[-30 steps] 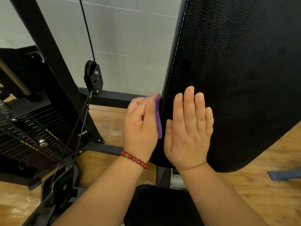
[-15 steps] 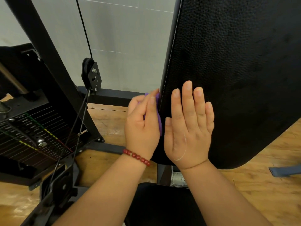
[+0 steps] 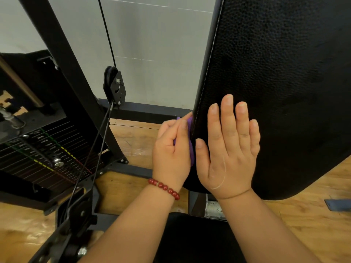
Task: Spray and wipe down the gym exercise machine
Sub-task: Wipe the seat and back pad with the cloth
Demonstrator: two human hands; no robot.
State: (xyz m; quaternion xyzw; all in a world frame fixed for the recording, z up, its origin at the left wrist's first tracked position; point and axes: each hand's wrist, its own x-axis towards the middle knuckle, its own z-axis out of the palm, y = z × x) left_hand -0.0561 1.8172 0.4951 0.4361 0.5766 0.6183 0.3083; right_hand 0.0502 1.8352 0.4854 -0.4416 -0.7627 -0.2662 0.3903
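Against black pad (image 3: 275, 92), purple cloth (image 3: 191, 149)

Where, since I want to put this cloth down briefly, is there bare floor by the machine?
Bare wooden floor shows between the slanted frame post and the left hand, and again right of the back pad, before the blue-grey piece. The left is crowded: weight stack, cables, pulley.
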